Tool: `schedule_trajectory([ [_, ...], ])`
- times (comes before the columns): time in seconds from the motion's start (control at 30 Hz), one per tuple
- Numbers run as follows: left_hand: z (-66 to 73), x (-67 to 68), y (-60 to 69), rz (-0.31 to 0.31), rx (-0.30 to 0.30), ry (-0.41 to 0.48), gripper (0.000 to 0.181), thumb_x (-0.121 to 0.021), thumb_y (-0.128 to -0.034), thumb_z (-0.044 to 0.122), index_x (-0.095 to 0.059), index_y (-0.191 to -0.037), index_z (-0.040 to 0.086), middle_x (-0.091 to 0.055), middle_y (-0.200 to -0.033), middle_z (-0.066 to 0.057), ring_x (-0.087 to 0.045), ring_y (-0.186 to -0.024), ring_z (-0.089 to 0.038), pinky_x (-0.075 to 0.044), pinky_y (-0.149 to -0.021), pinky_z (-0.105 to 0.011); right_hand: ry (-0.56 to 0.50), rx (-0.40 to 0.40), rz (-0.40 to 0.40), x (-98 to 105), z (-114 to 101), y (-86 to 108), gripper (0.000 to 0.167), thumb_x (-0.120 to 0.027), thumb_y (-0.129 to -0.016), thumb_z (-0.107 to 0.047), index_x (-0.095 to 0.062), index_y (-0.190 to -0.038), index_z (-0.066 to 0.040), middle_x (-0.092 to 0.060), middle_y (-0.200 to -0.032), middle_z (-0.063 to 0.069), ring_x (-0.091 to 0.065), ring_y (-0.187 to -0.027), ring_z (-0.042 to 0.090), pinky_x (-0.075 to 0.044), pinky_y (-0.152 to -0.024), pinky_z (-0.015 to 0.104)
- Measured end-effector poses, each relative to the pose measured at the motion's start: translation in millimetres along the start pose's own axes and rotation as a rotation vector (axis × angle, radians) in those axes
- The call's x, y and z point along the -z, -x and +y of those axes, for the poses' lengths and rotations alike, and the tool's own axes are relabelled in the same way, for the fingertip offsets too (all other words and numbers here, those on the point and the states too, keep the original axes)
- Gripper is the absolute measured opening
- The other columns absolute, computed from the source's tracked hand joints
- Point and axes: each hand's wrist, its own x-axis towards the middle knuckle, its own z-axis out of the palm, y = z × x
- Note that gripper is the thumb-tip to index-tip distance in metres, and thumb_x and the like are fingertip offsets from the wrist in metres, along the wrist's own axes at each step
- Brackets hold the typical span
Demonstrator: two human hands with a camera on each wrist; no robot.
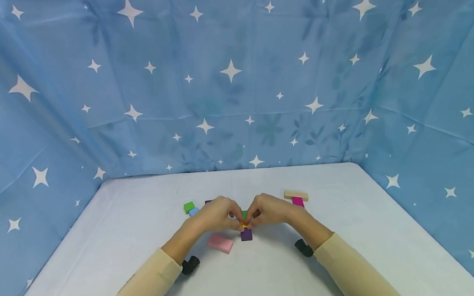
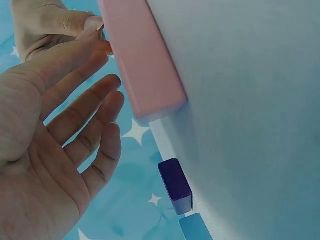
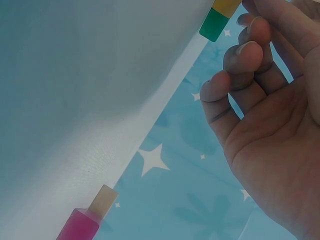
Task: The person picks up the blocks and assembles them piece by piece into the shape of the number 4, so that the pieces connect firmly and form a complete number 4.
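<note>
the yellow block (image 3: 226, 7) sits between the left hand (image 1: 219, 213) and right hand (image 1: 269, 209), both equally near, thumbs and forefingers narrowed to pinch it; green block (image 3: 215, 25) just beyond, purple block (image 1: 246, 235) on the near side; its long axis is hidden.

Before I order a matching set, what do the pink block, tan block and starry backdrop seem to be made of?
The pink block: probably painted wood, smooth and evenly coloured with rounded edges; plastic is possible.
The tan block: likely bare, matt-looking wood, by its pale natural colour.
The starry backdrop: seemingly smooth printed cloth, by its creases and folds.
</note>
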Motion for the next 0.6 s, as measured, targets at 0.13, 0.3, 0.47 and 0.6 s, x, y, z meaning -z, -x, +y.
schedule_trajectory([
  [0.13,-0.9,-1.4,0.2,0.002,-0.008,-0.011,0.005,-0.087,-0.0861,0.022,-0.084,-0.090,0.023,-0.078,-0.099,0.014,-0.068,-0.100,-0.018,-0.054,-0.086,-0.030,0.003,0.005,0.006,-0.8,0.4,-0.6,0.010,-0.082,-0.090,-0.010,-0.085,-0.097,-0.015,-0.079,-0.083,-0.006,-0.045,-0.059,0.003,-0.038,-0.056,0.019],
  [0.3,-2.1,-3.2,-0.9,0.005,-0.040,-0.009,0.006,-0.088,-0.0839,0.021,-0.085,-0.089,0.022,-0.078,-0.099,0.013,-0.069,-0.097,-0.017,-0.054,-0.084,-0.028,-0.008,0.003,0.004,-0.5,0.0,-0.7,0.012,-0.080,-0.090,-0.006,-0.085,-0.098,-0.014,-0.081,-0.090,-0.003,-0.050,-0.062,0.002,-0.043,-0.059,0.018],
  [0.47,-1.8,-6.1,-2.5,-0.007,-0.025,-0.018,0.007,-0.089,-0.0828,0.022,-0.085,-0.089,0.024,-0.077,-0.098,0.016,-0.068,-0.096,-0.015,-0.053,-0.084,-0.025,-0.013,-0.008,0.003,-0.3,-1.4,0.0,0.014,-0.078,-0.091,-0.005,-0.085,-0.098,-0.014,-0.081,-0.091,-0.001,-0.050,-0.062,0.002,-0.042,-0.058,0.018],
  [0.6,0.3,-6.3,-2.2,-0.013,-0.013,-0.042,0.007,-0.089,-0.0833,0.023,-0.085,-0.089,0.024,-0.078,-0.100,0.014,-0.067,-0.096,-0.012,-0.052,-0.083,-0.025,-0.012,-0.009,0.003,-0.1,-2.3,0.2,0.014,-0.079,-0.091,-0.005,-0.085,-0.098,-0.014,-0.081,-0.091,-0.002,-0.052,-0.063,0.002,-0.043,-0.059,0.019],
])
